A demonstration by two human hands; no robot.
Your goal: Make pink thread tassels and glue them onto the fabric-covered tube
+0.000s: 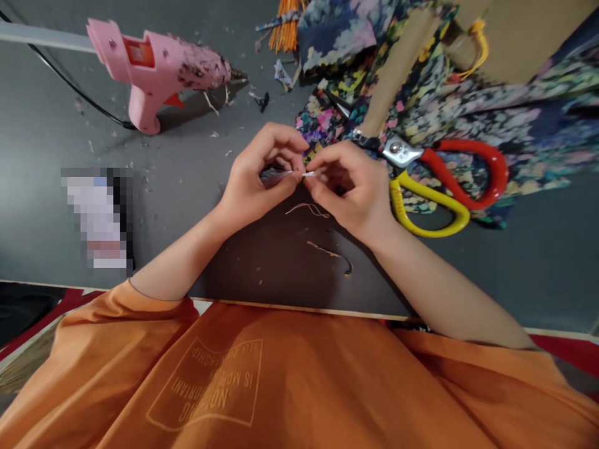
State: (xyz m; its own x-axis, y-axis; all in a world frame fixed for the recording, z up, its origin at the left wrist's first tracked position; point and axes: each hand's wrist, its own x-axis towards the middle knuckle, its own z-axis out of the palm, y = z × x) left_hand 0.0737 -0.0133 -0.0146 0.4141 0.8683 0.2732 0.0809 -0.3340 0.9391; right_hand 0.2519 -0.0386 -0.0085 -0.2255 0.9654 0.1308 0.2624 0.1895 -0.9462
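My left hand (266,178) and my right hand (350,187) meet over the table, fingertips nearly touching. Both pinch a thin white thread (306,174), which shows in the small gap between them. Something greyish and thin lies under my left fingers, mostly hidden. Just below the hands a loose pale thread (309,207) curls on the table. Closer to me is a dark, thin scrap (330,251). Right beside my right hand rest scissors (423,168) with one red and one yellow handle, their blades partly covered by dark floral fabric (322,118).
A pink glue gun (159,68) stands at the far left, its black cable (75,84) trailing left. A blurred-out flat object (100,218) lies below it. Floral cloth (500,134) and brown board (524,37) spread over the right, with an orange tassel (284,28) at the top.
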